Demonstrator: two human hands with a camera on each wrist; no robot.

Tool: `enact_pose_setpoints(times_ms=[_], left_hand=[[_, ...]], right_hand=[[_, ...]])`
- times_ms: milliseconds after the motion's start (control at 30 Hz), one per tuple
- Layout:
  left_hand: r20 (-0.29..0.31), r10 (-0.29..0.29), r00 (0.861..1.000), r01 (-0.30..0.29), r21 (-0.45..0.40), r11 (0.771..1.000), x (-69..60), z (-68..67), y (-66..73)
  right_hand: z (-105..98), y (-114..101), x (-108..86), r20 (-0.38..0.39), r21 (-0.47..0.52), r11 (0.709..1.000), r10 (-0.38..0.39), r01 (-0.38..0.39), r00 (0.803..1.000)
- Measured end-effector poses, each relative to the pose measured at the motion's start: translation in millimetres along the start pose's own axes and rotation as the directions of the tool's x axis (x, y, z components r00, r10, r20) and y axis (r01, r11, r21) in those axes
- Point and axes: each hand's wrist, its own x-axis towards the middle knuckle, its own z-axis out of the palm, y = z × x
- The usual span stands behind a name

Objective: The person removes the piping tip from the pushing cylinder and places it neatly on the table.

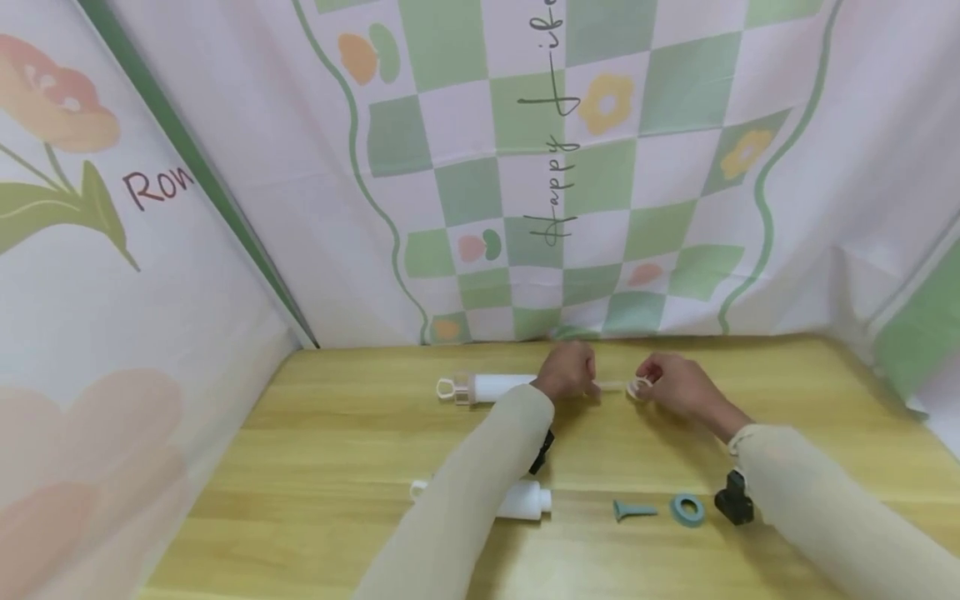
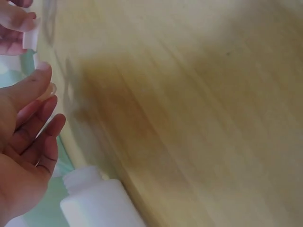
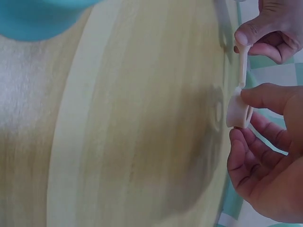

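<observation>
My left hand (image 1: 567, 372) pinches one end of a thin pale stem (image 3: 244, 64) between thumb and fingers, above the table's far side. Facing it, my right hand (image 1: 678, 385) holds a short cream-coloured ring (image 3: 238, 111) by its rim. The stem's free end points at the ring and appears to meet its edge in the right wrist view; contact is hard to tell. In the left wrist view, the stem's rounded end (image 2: 49, 91) shows between thumb and forefinger. A white bottle (image 1: 501, 387) with a clear pinkish end and loop lies on its side beside my left hand.
A second white bottle (image 1: 525, 501) lies nearer, partly hidden by my left sleeve. To its right are a teal stem with a flared end (image 1: 633, 511) and a teal ring (image 1: 687, 509). Patterned curtains (image 1: 525, 183) border the wooden table (image 1: 337, 467).
</observation>
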Motion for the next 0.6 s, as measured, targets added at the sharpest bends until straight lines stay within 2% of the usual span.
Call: enact_pose_setpoints(times_ms=[133, 300, 500, 600], left_hand=[[0.014, -0.005, 1.000, 0.004, 0.091, 0.996, 0.1, 4.1, 0.8], [0.018, 0.027, 0.999, -0.030, 0.187, 0.982, -2.4, 3.3, 4.6], [0.012, 0.050, 0.999, -0.051, 0.230, 0.972, -4.8, 4.6, 4.9], [0.016, 0.047, 0.999, -0.050, 0.225, 0.973, -6.7, 6.2, 4.5]], right_hand=[[3.8, 3.5, 2.0, -0.013, -0.021, 1.000, -0.007, 0.007, 1.000], [3.8, 8.7, 2.3, -0.016, -0.037, 0.999, -0.020, 0.020, 1.000], [4.9, 9.9, 2.0, -0.011, -0.025, 1.000, -0.012, 0.011, 1.000], [5.2, 9.4, 0.1, 0.000, 0.001, 1.000, 0.015, -0.015, 1.000]])
